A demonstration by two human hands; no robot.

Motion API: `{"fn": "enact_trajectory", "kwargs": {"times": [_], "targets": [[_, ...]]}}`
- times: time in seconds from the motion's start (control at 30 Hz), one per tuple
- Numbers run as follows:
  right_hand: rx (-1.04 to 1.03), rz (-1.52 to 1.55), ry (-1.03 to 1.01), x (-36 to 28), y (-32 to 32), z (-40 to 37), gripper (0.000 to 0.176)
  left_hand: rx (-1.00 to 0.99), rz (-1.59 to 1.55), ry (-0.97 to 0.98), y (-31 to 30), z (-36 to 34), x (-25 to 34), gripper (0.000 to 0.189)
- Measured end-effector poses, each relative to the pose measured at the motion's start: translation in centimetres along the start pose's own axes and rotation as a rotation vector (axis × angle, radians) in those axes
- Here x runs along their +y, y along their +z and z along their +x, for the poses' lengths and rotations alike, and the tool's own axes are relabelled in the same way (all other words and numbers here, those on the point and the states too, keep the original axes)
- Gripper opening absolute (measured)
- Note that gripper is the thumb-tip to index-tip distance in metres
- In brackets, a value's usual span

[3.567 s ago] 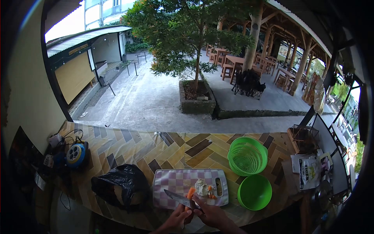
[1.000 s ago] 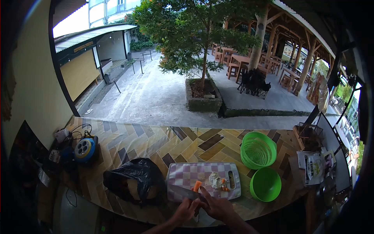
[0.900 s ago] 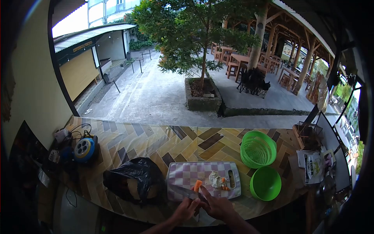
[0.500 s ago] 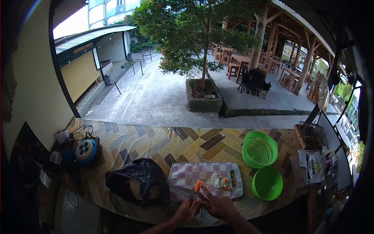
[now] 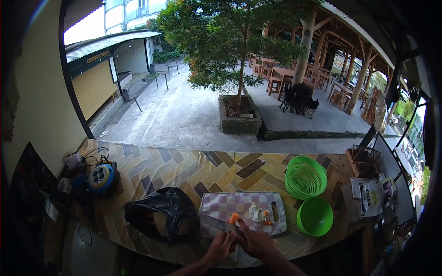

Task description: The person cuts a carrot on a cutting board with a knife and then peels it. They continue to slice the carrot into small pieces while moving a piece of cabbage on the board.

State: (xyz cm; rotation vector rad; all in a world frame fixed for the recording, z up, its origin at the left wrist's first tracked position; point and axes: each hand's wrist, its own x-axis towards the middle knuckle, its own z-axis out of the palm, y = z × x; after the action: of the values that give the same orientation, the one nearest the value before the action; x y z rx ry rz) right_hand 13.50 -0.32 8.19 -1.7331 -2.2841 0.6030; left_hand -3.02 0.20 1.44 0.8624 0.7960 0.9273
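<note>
A short orange carrot [image 5: 234, 218] sticks up above the knife blade, its lower end hidden by the blade and my fingers. My left hand [image 5: 222, 246] is closed at the carrot's lower end, below the blade. My right hand [image 5: 257, 243] grips the knife [image 5: 216, 223], whose broad blade points left across the cutting board; the handle is mostly covered. The right index finger stretches up beside the carrot. Under both hands lies the pink-and-white checked cutting board [image 5: 221, 198]. A crumpled whitish heap [image 5: 256, 212] and small orange pieces [image 5: 267, 221] rest near its handle slot.
A black plastic bag [image 5: 177, 207] sits left of the board. To the right stand a green colander [image 5: 306, 177] and a green bowl [image 5: 315, 216]. A blue cable reel [image 5: 101, 177] is at the far left, and packets [image 5: 368, 197] lie at the right edge.
Both hands stay nearly in place over the board. The knife blade and carrot shift only slightly, and the whole view moves a little.
</note>
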Motion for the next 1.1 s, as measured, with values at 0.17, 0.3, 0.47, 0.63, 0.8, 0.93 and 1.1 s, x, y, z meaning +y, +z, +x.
{"fn": "enact_trajectory", "kwargs": {"times": [0.17, 0.3, 0.47, 0.63, 0.8, 0.93, 1.1], "targets": [[0.126, -0.02, -0.071, 0.0, 0.5, -0.2, 0.065, 0.035, 0.009, 0.028, 0.4, -0.1, 0.6, 0.015], [0.198, -0.026, -0.106, 0.0, 0.9, -0.3, 0.063, 0.015, 0.0, 0.013, 0.3, -0.1, 1.1, 0.015], [0.219, -0.021, -0.106, -0.1, 1.2, -0.2, 0.062, 0.002, 0.036, 0.001, -0.4, 0.3, 0.6, 0.016], [0.196, -0.094, -0.064, 0.1, 1.6, -0.1, 0.061, 0.024, 0.071, -0.074, 0.0, 0.2, 1.5, 0.019], [0.159, 0.046, 0.005, 0.0, 1.4, -0.4, 0.057, -0.046, 0.032, -0.038, -0.8, 0.3, 0.2, 0.022], [0.041, 0.295, 0.033, 1.5, 2.3, -0.3, 0.058, -0.179, -0.104, 0.021, -1.2, -0.1, -0.4, 0.023], [-0.043, 0.12, -0.042, 0.6, 1.2, -1.0, 0.06, -0.086, -0.092, 0.019, -0.6, -0.4, 0.6, 0.047]]}}
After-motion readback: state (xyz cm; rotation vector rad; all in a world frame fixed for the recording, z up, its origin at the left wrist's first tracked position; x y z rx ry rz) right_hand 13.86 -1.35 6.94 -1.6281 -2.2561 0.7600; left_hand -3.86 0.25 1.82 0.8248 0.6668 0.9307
